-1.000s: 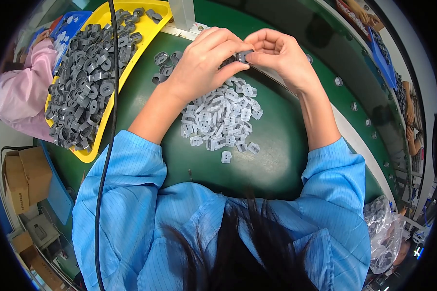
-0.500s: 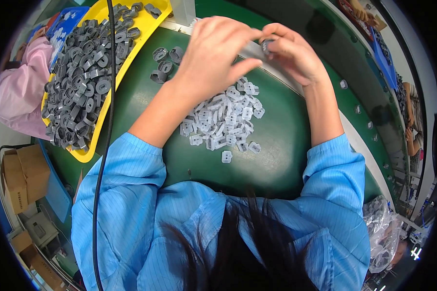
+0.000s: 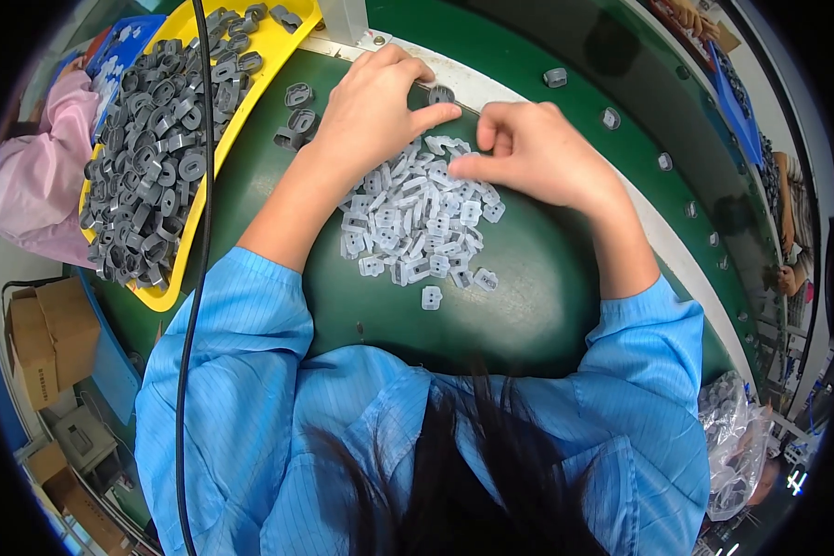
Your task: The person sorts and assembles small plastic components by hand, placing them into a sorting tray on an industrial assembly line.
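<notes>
Lt blue smock [image 3: 352,398], dk stripes [image 3: 218,389] — gathered cuffs [image 3: 635,296]

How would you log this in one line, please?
left hand: near grey ring; right hand: at translucent pieces; yellow tray: grey parts

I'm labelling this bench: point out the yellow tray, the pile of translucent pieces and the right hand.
Yellow tray [image 3: 276,48]: head view, bare inside near its far end.
Pile of translucent pieces [image 3: 415,221]: head view, its middle.
Right hand [image 3: 545,153]: head view, its back.

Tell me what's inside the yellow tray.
Grey parts lie heaped in the tray, leaving some yellow floor bare. What lies beneath them or behind the black cable is covered.
</notes>
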Motion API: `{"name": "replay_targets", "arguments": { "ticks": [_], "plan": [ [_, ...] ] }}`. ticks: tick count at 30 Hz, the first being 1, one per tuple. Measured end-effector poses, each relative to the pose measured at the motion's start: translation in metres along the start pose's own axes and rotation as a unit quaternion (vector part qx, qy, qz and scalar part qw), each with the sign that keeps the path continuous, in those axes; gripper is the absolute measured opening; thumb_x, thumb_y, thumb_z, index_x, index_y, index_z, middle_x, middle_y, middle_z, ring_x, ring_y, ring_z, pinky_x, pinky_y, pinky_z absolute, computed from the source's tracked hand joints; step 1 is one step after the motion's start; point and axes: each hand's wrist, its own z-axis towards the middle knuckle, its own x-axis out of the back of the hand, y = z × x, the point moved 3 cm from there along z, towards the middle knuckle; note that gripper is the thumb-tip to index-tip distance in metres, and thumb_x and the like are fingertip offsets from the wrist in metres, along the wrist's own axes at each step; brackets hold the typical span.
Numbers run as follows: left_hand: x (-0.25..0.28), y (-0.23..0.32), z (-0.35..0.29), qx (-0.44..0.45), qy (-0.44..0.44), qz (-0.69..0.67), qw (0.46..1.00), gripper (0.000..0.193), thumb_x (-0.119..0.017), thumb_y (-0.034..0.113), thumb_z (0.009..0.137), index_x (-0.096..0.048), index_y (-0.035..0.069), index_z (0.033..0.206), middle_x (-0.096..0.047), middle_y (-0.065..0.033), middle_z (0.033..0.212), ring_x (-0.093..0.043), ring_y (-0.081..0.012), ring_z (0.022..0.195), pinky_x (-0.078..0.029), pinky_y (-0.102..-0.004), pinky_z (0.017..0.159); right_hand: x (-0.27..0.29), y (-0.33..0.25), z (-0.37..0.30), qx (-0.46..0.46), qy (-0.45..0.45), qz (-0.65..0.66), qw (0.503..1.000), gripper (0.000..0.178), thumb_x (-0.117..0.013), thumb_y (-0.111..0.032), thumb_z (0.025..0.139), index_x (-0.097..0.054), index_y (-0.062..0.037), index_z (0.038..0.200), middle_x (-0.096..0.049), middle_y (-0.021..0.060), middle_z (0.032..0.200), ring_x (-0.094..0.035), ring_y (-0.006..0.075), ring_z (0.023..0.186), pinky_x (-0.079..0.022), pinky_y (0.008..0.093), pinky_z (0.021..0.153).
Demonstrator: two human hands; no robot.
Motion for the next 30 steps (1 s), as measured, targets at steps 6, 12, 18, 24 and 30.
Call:
{"name": "replay_targets", "arguments": {
  "ticks": [6,12,18,24,30],
  "plan": [
    [-0.005,0.001,0.006,-0.022,-0.025,-0.046,0.998,0.026,-0.072,0.023,0.074,-0.064,0.004,0.090,-0.061,-0.0092,0.089,-0.059,-0.0281,0.086,-0.047,-0.0370,0.078,-0.002,0.017,0.011,0.030,0.064,0.100,0.992,0.019,-0.072,-0.012,0.071,-0.060,0.0011,0.079,-0.060,0.0102,0.069,-0.059,0.0176,0.064,-0.049,0.0298,0.062],
    [0.000,-0.005,0.004,0.006,0.010,-0.129,0.992,0.028,-0.070,0.019,0.078,-0.060,0.005,0.101,-0.064,-0.0106,0.089,-0.062,-0.0202,0.074,-0.049,-0.0311,0.067,0.000,0.023,0.016,0.139,0.097,0.114,0.979,0.019,-0.064,-0.002,0.075,-0.062,0.0009,0.093,-0.062,0.0080,0.086,-0.061,0.0186,0.076,-0.050,0.0295,0.071],
    [-0.009,-0.024,0.014,0.197,0.056,-0.423,0.883,0.028,-0.065,0.022,0.085,-0.059,0.001,0.103,-0.059,-0.0023,0.077,-0.053,-0.0059,0.064,-0.043,-0.0192,0.059,0.014,0.039,0.017,-0.028,0.167,0.099,0.981,0.017,-0.063,-0.013,0.081,-0.063,0.0018,0.089,-0.063,0.0035,0.077,-0.055,0.0093,0.066,-0.046,0.0254,0.061],
    [-0.004,-0.024,0.013,0.218,-0.017,-0.461,0.860,0.037,-0.068,0.015,0.082,-0.057,0.002,0.115,-0.057,-0.0014,0.080,-0.052,-0.0052,0.063,-0.042,-0.0187,0.059,-0.008,0.006,0.011,-0.014,0.160,-0.110,0.981,0.032,-0.070,-0.032,0.074,-0.066,-0.0004,0.068,-0.062,0.0163,0.061,-0.062,0.0320,0.060,-0.050,0.0394,0.060],
    [0.006,-0.004,0.011,0.071,0.030,-0.253,0.964,0.046,-0.072,0.009,0.075,-0.055,0.001,0.116,-0.062,-0.0062,0.085,-0.056,-0.0064,0.066,-0.048,-0.0210,0.060,-0.011,0.017,0.029,0.003,0.133,0.082,0.988,0.019,-0.073,-0.018,0.073,-0.066,-0.0005,0.076,-0.064,0.0087,0.067,-0.062,0.0183,0.061,-0.049,0.0297,0.060]
  ]
}}
